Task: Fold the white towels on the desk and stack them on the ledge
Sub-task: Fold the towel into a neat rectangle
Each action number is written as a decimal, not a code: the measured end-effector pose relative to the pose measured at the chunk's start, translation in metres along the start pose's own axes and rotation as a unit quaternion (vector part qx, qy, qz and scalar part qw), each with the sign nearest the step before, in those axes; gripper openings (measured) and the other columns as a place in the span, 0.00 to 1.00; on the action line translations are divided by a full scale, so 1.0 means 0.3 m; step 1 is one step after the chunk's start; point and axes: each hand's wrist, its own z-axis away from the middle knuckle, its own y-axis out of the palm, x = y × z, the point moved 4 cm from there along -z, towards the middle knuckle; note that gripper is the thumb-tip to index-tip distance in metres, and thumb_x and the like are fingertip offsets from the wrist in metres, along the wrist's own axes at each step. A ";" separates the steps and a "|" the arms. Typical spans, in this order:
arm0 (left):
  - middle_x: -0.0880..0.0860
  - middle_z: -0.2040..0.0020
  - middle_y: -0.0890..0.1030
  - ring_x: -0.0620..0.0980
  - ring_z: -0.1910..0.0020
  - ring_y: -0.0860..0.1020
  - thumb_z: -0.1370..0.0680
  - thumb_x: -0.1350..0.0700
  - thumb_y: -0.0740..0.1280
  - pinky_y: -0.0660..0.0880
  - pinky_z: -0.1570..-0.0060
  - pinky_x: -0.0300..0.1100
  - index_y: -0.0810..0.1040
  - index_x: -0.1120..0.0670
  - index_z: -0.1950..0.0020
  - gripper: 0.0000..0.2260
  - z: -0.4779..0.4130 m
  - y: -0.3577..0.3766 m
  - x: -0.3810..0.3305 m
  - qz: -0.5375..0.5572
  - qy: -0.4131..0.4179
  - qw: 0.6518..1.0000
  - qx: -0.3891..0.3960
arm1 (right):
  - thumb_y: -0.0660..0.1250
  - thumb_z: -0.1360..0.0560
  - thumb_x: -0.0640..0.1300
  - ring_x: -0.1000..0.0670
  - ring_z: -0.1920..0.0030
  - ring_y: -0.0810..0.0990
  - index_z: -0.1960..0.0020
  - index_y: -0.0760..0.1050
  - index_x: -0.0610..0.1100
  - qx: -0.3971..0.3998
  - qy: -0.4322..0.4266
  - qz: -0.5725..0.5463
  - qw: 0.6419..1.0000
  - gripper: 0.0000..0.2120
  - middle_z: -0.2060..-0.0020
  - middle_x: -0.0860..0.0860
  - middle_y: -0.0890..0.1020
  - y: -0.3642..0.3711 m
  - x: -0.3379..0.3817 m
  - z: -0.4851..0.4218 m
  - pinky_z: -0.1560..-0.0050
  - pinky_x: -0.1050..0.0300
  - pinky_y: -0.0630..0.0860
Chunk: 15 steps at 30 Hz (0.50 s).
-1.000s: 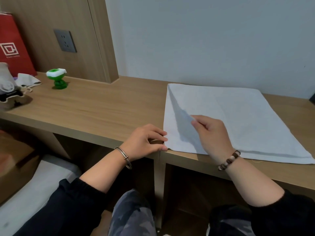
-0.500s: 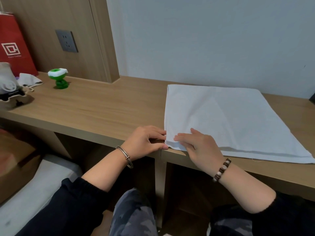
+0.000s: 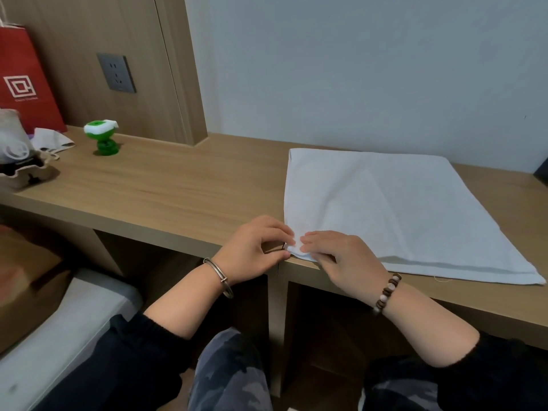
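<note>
Presently: wooden desk (image 3: 166, 188) runs the width of the view, against a pale wall. White towel (image 3: 400, 215) lies flat on the desk's right part, spread out, its near edge along the desk's front edge. Red paper bag (image 3: 26, 84) stands at far left against the wood panel.

Right hand (image 3: 347, 259): fingers lie on top of the towel's near left corner with the thumb tucked below, pinching that corner, which is bunched slightly at the desk edge. Left hand (image 3: 252, 247): fingers curled, index tip and thumb meeting the same corner from the left, pinching it.

Green toy (image 3: 102, 137) stands well left of the towel. Metal bangle (image 3: 219, 277) on left wrist, beaded bracelet (image 3: 387, 292) on right.
</note>
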 end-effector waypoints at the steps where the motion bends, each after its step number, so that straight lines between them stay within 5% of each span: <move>1: 0.51 0.50 0.82 0.49 0.45 0.77 0.29 0.62 0.74 0.73 0.44 0.41 0.84 0.58 0.52 0.07 -0.001 -0.002 -0.006 -0.023 0.017 1.000 0.007 | 0.64 0.22 0.38 0.55 0.35 0.72 0.42 0.80 0.46 0.001 0.004 -0.001 1.000 0.12 0.38 0.53 0.78 -0.004 -0.005 0.004 0.37 0.74 0.58; 10: 0.52 0.61 0.77 0.54 0.61 0.75 0.26 0.58 0.66 0.69 0.64 0.46 0.76 0.58 0.58 0.04 -0.086 0.025 -0.014 -0.189 0.049 0.977 0.085 | 0.64 0.22 0.46 0.56 0.32 0.68 0.38 0.78 0.49 -0.018 0.103 0.029 0.994 0.13 0.35 0.55 0.75 -0.087 -0.159 0.064 0.34 0.66 0.58; 15: 0.51 0.52 0.76 0.54 0.54 0.75 0.23 0.53 0.60 0.66 0.65 0.43 0.76 0.52 0.45 0.10 -0.163 0.067 -0.017 -0.287 0.020 0.953 0.095 | 0.62 0.21 0.41 0.50 0.33 0.71 0.39 0.78 0.46 0.016 0.107 0.058 0.992 0.13 0.35 0.50 0.76 -0.130 -0.190 -0.019 0.33 0.59 0.63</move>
